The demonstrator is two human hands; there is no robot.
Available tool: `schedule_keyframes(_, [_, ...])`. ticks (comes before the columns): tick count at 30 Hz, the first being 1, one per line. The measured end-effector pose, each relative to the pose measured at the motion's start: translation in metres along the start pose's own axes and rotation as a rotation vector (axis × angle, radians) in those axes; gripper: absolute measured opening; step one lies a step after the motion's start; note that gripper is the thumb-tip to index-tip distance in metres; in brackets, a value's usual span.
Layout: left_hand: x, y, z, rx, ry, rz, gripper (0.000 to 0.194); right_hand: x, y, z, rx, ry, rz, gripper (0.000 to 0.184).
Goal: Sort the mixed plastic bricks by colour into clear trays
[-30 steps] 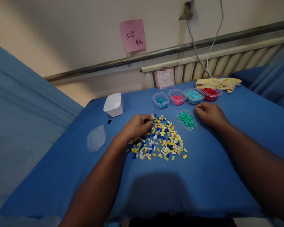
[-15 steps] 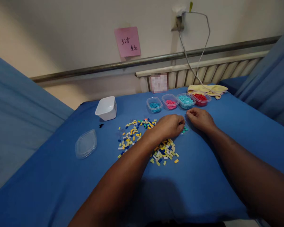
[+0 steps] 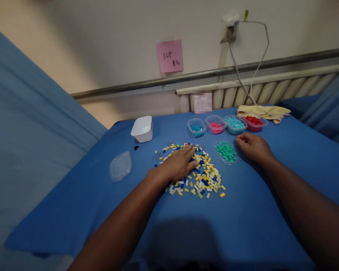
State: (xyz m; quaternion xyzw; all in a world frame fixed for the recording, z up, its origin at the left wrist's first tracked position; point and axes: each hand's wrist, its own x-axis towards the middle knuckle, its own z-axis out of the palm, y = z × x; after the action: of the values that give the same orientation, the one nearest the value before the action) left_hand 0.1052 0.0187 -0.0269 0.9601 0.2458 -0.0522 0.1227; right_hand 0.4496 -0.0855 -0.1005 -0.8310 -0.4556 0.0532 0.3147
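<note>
Left grip (image 3: 180, 164) lies spread and released over the mixed bricks (image 3: 205, 182); I'd press lightly, so none scatter. Right of it sit green pieces (image 3: 226, 151), then my curled right grip (image 3: 253, 147), whether holding anything I cannot tell. Beyond both stand four filled tubs (image 3: 235, 131).

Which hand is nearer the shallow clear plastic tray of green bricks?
Right. The right hand is beside the tray, on its right; the left hand is well to its left, over loose multicoloured bricks.
</note>
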Motion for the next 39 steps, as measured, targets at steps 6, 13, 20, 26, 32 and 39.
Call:
schedule_keyframes(6, [-0.057,0.011,0.005,0.013,-0.057,-0.091,0.080,0.000,0.004,0.002,0.034,-0.017,-0.027,0.038])
schedule_keyframes(13, [-0.106,0.009,0.004,-0.042,-0.031,-0.084,0.071,0.001,0.006,0.001,0.031,-0.027,-0.012,0.039])
schedule_keyframes(20, [-0.087,-0.013,-0.016,-0.138,0.323,-0.161,0.042,0.002,0.009,0.002,0.009,-0.028,-0.009,0.039])
schedule_keyframes(26, [-0.016,-0.013,-0.020,0.057,0.223,-0.196,0.026,0.001,0.010,0.002,0.041,-0.018,-0.027,0.039])
schedule_keyframes(32, [-0.006,-0.017,-0.020,0.082,0.141,-0.191,0.024,0.000,0.008,0.001,0.022,-0.024,-0.008,0.034])
schedule_keyframes(39, [-0.041,-0.038,-0.034,-0.095,0.234,-0.286,0.026,-0.002,0.004,-0.005,0.018,-0.057,0.034,0.034])
